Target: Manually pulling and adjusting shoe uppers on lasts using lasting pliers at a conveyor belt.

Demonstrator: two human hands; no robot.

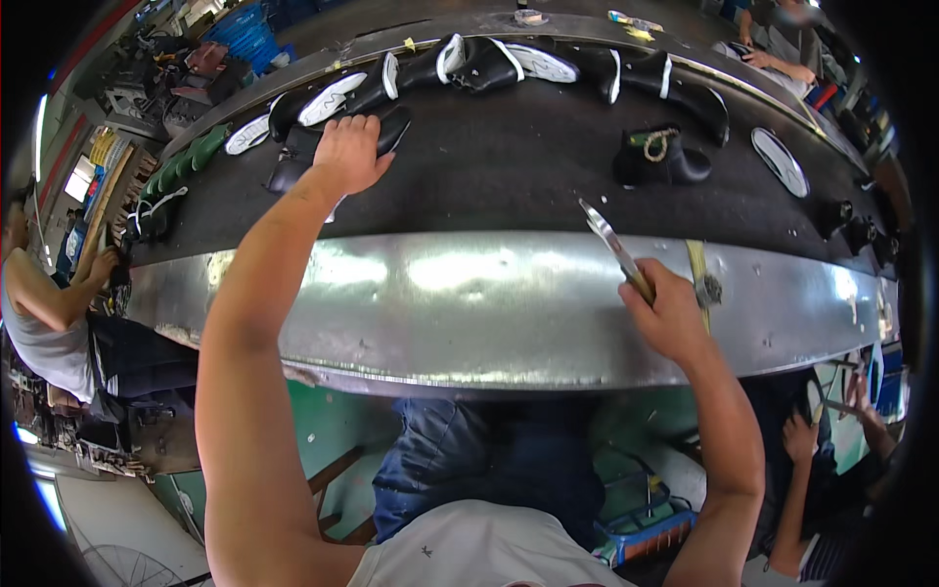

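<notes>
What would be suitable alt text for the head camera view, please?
A person's left hand is on a black shoe atop a dark work surface, while the right hand holds a silver-headed tool. Black footwear with white parts lines the far side.

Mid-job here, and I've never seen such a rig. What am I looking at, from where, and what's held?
These are a person's own bare hands, not a machine. The one picture comes from a wide fisheye camera on the person's head, looking down, so straight edges bend. The left hand lies over a black shoe; its exact grip is hidden. The right hand holds a silver-headed hand tool. On the dark work surface, behind a shiny metal strip, more black footwear lines the far edge, some showing white soles.
</notes>
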